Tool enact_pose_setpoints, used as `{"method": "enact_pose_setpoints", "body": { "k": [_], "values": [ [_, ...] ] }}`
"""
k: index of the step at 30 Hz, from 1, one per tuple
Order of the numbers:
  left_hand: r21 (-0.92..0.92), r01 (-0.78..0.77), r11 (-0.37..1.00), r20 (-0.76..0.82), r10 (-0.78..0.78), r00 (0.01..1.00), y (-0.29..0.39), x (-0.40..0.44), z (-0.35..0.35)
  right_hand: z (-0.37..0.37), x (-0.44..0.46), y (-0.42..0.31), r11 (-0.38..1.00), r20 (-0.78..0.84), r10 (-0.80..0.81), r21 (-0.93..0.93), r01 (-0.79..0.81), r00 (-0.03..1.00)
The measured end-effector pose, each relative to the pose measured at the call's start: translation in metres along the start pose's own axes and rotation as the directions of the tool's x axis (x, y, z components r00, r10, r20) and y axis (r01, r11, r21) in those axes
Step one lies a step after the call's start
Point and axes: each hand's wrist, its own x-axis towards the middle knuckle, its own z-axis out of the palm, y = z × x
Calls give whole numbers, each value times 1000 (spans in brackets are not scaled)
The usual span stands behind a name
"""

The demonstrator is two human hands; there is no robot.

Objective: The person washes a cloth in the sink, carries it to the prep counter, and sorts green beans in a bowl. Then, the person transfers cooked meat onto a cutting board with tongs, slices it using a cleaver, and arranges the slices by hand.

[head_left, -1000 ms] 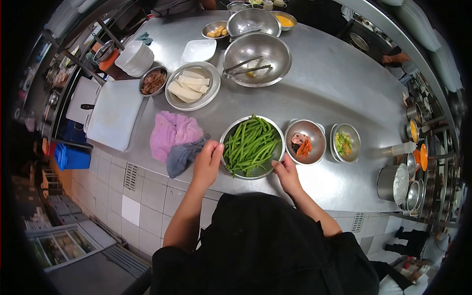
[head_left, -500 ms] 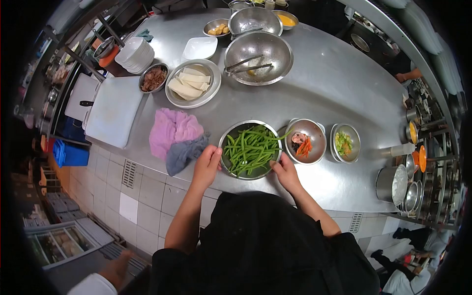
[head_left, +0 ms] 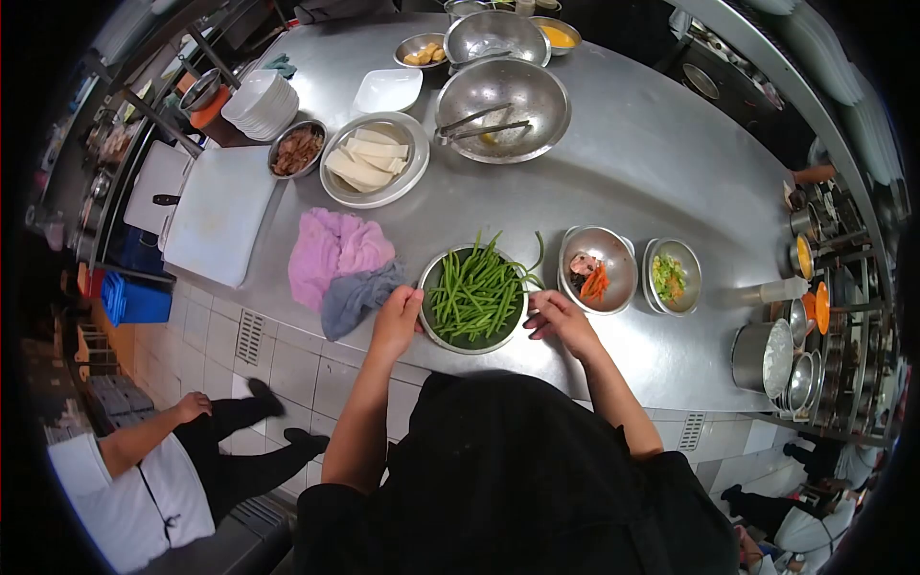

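A steel bowl (head_left: pixel 428 331) stands near the table's front edge, heaped with long green beans (head_left: pixel 476 295). My left hand (head_left: pixel 396 321) grips its left rim. Just off the right rim is my right hand (head_left: pixel 563 321), its fingers loosely curled and apart, close to the beans that hang over that side. One long bean curves up beyond the rim there. Right of this hand sits a steel bowl (head_left: pixel 623 254) with carrot strips (head_left: pixel 595 282) and pinkish pieces. A pink cloth (head_left: pixel 335 251) and a grey cloth (head_left: pixel 362 299) lie to the left of my left hand.
Farther back are a bowl of pale slices (head_left: pixel 367 161), a meat bowl (head_left: pixel 298 151), a large bowl with tongs (head_left: pixel 503 101) and stacked white dishes (head_left: pixel 261 105). A bowl of chopped greens (head_left: pixel 671 278) stands right. A co-worker (head_left: pixel 158 479) walks at lower left.
The bean bowl has shifted slightly left and the beans now lie more upright. My right hand has come off the rim. A co-worker has come further into view at lower left.
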Motion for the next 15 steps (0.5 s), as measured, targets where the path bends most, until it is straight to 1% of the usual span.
{"method": "enact_pose_setpoints", "body": {
  "k": [1,3,4,6,7,8,9,10,11,12,13,14,15],
  "values": [
    [1,0,1000,-1,0,1000,0,0,-1,-2,2,-1,1000,-4,-19,0,19,1000],
    [31,-17,999,-2,17,1000,2,2,-2,-3,7,-4,999,-73,-39,4,40,997],
    [31,-18,999,0,18,1000,0,5,-1,-4,11,-5,999,-75,-40,4,40,996],
    [176,-78,981,-104,97,990,-4,10,1,-3,18,-7,1000,-193,-7,-19,4,981],
    [176,-78,981,-104,98,990,-3,12,2,-1,19,-8,1000,-193,-8,-18,4,981],
    [189,-128,973,-152,158,976,-3,13,4,3,20,-9,964,-260,-71,-266,-1,963],
    [204,-178,963,-197,219,956,0,15,6,7,21,-10,868,-309,-149,-497,-26,939],
    [204,-179,962,-195,219,956,3,15,6,13,23,-7,695,-289,-390,-715,74,875],
    [196,-155,968,-188,192,963,6,16,6,16,23,-8,697,-292,-389,-714,71,874],
    [189,-132,973,-181,167,969,8,17,6,20,24,-15,525,-211,-456,-848,70,865],
    [190,-133,973,-179,168,969,9,19,6,23,25,-20,328,-116,-503,-942,65,856],
    [195,-120,973,-181,156,971,9,20,6,25,29,-19,290,-105,-510,-955,56,853],
    [199,-106,974,-183,144,973,8,20,5,26,33,-17,292,-106,-511,-955,56,853]
  ]
}}
